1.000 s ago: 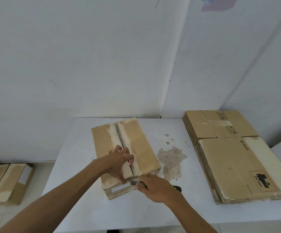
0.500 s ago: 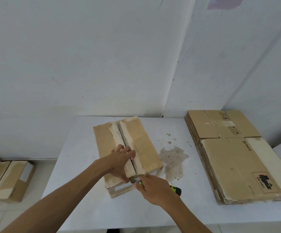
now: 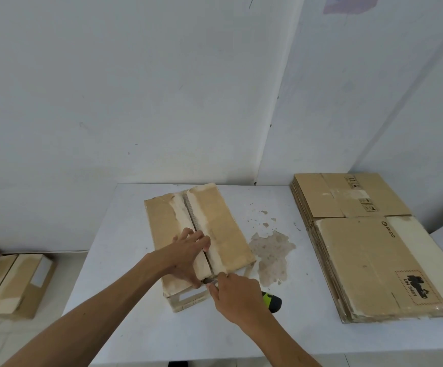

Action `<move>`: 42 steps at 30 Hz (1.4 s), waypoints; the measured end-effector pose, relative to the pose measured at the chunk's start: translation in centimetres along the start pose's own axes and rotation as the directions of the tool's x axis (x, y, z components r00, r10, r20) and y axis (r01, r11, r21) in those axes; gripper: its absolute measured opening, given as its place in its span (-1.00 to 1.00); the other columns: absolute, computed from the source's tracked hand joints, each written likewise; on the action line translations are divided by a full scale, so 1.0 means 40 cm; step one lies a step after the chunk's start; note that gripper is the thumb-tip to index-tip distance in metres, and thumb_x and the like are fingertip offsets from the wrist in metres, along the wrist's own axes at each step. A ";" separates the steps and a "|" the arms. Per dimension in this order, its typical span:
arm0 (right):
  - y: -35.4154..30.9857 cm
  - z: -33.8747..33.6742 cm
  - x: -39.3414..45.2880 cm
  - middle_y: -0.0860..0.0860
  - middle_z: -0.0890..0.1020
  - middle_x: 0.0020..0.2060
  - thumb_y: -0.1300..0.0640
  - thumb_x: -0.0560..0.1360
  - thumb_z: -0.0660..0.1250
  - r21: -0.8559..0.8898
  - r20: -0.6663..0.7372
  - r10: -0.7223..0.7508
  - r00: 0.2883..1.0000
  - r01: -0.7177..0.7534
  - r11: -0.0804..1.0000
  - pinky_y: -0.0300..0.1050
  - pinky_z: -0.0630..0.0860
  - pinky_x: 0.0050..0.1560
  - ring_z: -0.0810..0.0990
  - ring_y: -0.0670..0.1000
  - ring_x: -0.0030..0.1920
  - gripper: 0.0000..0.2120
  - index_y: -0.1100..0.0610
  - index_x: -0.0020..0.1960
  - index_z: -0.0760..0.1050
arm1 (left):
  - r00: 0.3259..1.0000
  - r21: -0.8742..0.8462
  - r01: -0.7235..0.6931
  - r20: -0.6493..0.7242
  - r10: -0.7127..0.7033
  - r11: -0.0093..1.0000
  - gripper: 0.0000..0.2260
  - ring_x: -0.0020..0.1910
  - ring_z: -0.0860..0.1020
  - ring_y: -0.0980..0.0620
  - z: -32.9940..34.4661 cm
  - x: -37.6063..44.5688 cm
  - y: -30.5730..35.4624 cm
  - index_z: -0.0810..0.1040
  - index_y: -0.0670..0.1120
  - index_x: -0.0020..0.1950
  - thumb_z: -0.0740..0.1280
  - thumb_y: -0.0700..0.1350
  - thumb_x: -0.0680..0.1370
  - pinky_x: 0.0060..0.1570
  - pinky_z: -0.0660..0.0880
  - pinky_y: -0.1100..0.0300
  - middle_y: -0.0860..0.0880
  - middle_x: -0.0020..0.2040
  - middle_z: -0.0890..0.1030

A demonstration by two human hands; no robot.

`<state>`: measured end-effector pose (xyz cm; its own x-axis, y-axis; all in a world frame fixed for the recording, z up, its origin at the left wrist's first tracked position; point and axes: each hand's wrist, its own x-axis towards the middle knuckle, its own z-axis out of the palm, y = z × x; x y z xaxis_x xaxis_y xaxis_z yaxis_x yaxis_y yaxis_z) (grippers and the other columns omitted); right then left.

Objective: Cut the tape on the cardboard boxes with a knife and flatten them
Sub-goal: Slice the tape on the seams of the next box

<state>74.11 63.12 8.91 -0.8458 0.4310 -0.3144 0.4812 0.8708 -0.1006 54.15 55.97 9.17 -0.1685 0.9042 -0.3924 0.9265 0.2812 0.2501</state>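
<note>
Cardboard is what both hands are busy with at the near edge of the white table. The right hand is clenched round a knife, whose green-and-black handle end sticks out past the wrist while the blade tip sits at the near end of the box, right where the centre seam meets the edge. The left hand lies flat with fingers spread on the left flap, pressing down rather than gripping, its fingertips just beside the seam. I judge the cut along this seam to be at or close to its near end; the tape on the near side face looks uncut, and the box itself stands unflattened. Most of the blade is hidden under the right hand, so I cannot tell how deep it sits.

Beside the box, a brownish stain marks the tabletop. Farther right, a stack of flattened boxes suggests a good share of the job is done, though its count is hard to make out. Off on the floor to the left, another taped box, partly cut off by the frame, seems to wait its turn
</note>
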 end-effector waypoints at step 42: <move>0.080 -0.007 -0.003 0.09 0.64 0.09 -0.19 0.72 -0.06 -0.016 -0.068 0.007 0.998 -0.008 1.000 -0.02 0.34 -0.10 0.65 0.16 0.05 -0.52 0.11 0.28 0.45 | 0.998 -0.052 0.057 -0.032 -0.059 0.997 -0.33 0.19 0.19 -0.01 0.001 0.043 0.052 0.29 0.11 0.14 0.50 0.34 0.20 0.28 0.39 -0.11 0.14 0.14 0.29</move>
<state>75.68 65.93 8.88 -0.8562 0.4522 -0.2498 0.4843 0.8709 -0.0834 55.79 58.09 8.98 -0.2336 0.8960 -0.3778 0.8967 0.3487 0.2725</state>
